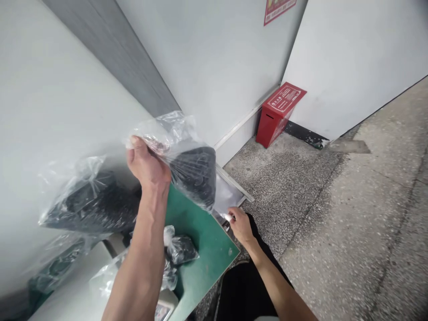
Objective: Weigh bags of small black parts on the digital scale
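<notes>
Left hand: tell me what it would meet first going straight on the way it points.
Beyond the clear bag it grips, the left hand would probably meet the white wall first, though depth is unclear.

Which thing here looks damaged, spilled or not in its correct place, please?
The black baseboard beside the red box with a printed lid looks damaged: its outer end has ragged white marks. Near it, a smooth grayish patch interrupts the speckled floor, perhaps an old repair. I see no spill.
</notes>
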Motion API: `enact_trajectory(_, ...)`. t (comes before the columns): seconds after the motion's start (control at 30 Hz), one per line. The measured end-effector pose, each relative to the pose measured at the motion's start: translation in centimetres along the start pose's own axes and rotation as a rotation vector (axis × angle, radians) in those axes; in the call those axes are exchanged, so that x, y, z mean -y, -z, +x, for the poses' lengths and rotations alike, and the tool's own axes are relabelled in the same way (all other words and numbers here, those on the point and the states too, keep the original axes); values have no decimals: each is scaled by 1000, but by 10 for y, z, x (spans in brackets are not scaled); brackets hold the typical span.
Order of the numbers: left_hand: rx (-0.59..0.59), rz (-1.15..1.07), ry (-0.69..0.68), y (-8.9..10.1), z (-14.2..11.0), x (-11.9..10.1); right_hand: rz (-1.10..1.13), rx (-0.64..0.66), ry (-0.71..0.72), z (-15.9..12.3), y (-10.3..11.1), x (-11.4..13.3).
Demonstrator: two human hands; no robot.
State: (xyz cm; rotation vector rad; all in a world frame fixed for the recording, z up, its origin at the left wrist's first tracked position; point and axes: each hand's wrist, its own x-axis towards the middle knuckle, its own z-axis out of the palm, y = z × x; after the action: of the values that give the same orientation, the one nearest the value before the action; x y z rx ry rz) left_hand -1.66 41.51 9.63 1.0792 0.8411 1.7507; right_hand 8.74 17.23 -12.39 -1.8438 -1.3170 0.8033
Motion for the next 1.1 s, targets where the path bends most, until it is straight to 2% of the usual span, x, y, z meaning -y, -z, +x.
enact_trajectory(0.1, -47, -84, 10, 2, -5, -5, 111, -113, -71, 8, 19, 0)
enact_trajectory(0.3, -11, -149, 24, 4, -17, -6, 280, -313, -211, 8, 73, -2)
enact_trajectory(0.5, -44, -174, -5, -13, -10, -7, 779, -481, -425, -10, 116, -19)
enact_trajectory(0.6, -69, -160, 7, -24, -11, -4, 887, -482, -489, -14, 131, -19)
enact_trajectory(0.73, -184, -122, 66, -26, -27, 13, 1059, -356, -524, -16, 146, -16)
enact_trajectory(0.8, -209, -78, 81, -23, -40, 27, 1075, -331, -513, -16, 149, -17)
enact_trajectory(0.9, -196, -11, 122, -13, -64, 52, 935, -367, -497, -13, 148, -20)
enact_trajectory(1.0, -166, 92, 194, 2, -87, 77, 781, -414, -486, -11, 148, -19)
enact_trajectory(1.1, -128, 186, 246, 19, -103, 97, 718, -409, -464, -11, 150, -15)
